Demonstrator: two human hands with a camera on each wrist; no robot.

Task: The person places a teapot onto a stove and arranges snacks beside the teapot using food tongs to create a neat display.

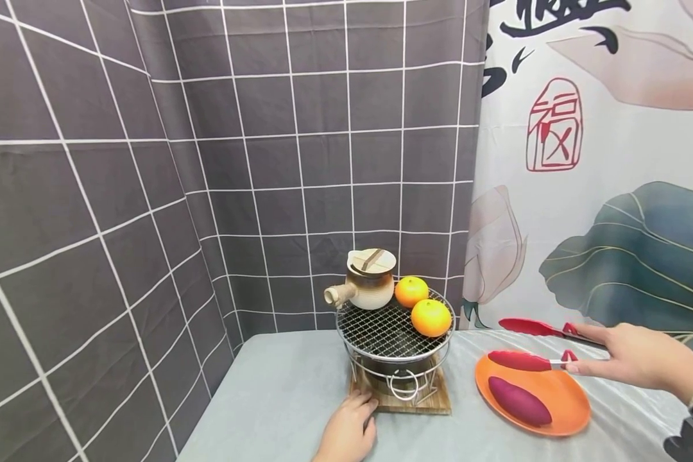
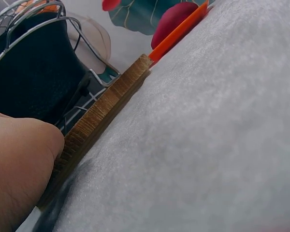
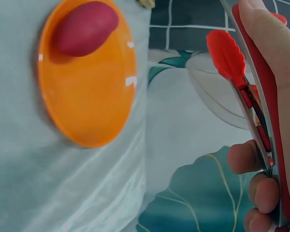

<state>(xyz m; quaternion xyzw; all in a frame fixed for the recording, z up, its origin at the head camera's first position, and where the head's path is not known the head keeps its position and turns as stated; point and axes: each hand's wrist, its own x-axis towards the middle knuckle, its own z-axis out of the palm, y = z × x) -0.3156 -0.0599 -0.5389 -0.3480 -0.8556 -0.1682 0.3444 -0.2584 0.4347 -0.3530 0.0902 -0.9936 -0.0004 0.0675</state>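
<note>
My right hand [image 1: 641, 359] grips a pair of tongs [image 3: 253, 72] with red tips and red-lined metal handles. The tongs' two arms stand spread apart, with nothing between the tips. Below them lies an orange plate [image 1: 574, 407] holding a purple sweet potato [image 1: 520, 402]. At the front left corner of a wooden board [image 1: 439, 403], my left hand [image 1: 349, 427] holds the edge, the thumb by the front side. On that board stands a round grill stove [image 1: 404, 369] with a wire mesh rack [image 1: 375, 330].
A small clay pot [image 1: 372, 289] with a lid and a side handle sits at the back left of the rack. Two oranges [image 1: 430, 317] lie on its right side. Behind the grey-covered table [image 1: 277, 391] hang a dark tiled curtain [image 1: 323, 160] and a printed cloth [image 1: 514, 224].
</note>
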